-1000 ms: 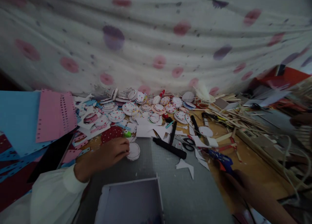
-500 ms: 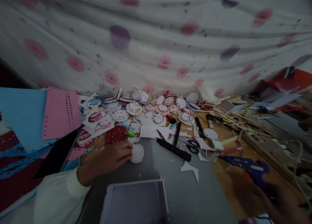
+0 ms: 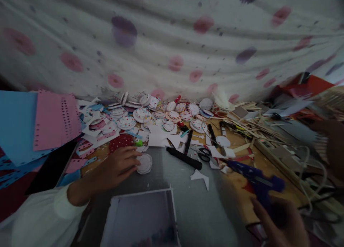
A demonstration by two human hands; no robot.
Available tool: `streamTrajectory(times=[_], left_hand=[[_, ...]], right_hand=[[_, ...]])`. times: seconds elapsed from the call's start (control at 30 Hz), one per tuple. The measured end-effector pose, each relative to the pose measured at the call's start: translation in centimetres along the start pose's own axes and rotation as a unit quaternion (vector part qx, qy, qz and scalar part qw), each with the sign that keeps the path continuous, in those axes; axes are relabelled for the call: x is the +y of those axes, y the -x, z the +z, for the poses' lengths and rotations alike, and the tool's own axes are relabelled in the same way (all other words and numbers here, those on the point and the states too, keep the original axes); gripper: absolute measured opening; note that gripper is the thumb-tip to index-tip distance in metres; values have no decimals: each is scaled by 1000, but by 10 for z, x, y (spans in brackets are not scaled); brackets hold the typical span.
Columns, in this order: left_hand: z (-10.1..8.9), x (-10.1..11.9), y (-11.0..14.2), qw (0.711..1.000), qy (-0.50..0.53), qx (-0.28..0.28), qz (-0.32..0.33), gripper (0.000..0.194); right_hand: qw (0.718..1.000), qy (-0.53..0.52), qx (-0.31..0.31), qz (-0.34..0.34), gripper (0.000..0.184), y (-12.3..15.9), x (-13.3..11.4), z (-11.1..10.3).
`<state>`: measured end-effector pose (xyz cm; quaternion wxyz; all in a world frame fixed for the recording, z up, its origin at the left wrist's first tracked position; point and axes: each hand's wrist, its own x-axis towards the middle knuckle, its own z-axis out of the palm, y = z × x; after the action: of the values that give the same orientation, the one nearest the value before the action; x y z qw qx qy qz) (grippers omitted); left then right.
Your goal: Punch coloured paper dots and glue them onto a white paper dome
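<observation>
My left hand (image 3: 118,168) reaches in from the left, its fingers stretched out and slightly apart. Its fingertips are at the left edge of a round white paper disc (image 3: 145,164), which lies flat on the grey mat (image 3: 204,207). At the lower right, my right hand (image 3: 285,222) is wrapped round the handle of a blue glue gun (image 3: 255,177). The gun's nozzle points left, near white paper scraps (image 3: 213,164). Much of the right hand's grip is dark and hidden.
A shallow white-rimmed tray or frame (image 3: 139,218) lies in front. A black marker-like stick (image 3: 184,158) and black-handled scissors (image 3: 204,154) rest on the mat. Behind are piles of dotted paper rounds (image 3: 142,114). A power strip (image 3: 279,161) and another person's arm (image 3: 331,143) are at right.
The glue gun in my right hand has moved left relative to the mat and shows more clearly. My left hand stays by the disc, its fingers a little more spread. The camera view has shifted.
</observation>
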<state>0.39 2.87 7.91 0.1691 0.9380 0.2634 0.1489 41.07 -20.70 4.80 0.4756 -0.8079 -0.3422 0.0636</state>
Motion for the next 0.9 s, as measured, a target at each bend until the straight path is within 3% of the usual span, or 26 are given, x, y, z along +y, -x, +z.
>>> streamTrajectory(times=[0.1, 0.17, 0.23, 0.3, 0.37, 0.57, 0.7, 0.9], left_hand=[[-11, 26, -4, 995, 77, 59, -27, 20], [-16, 53, -7, 979, 173, 71, -86, 22], [-16, 80, -10, 944, 277, 43, -172, 29], [-14, 102, -16, 897, 395, 19, -198, 38], [-11, 117, -22, 858, 463, 30, -221, 44], [-13, 128, -31, 760, 569, 109, -295, 38], [-15, 130, -29, 726, 598, 115, -319, 28], [-13, 132, -30, 698, 624, 106, -334, 34]], right_hand=[[989, -121, -85, 26, 39, 23, -53, 27], [977, -178, -110, 33, 34, 37, -75, 43], [968, -214, -132, 22, 33, 49, -87, 55], [955, -242, -169, 4, 34, 57, -96, 64], [942, -265, -205, -14, 31, 62, -104, 71], [928, -285, -223, -87, 16, 66, -140, 79], [926, -284, -230, -90, 15, 69, -150, 81], [932, -267, -235, -62, 27, 74, -149, 87]])
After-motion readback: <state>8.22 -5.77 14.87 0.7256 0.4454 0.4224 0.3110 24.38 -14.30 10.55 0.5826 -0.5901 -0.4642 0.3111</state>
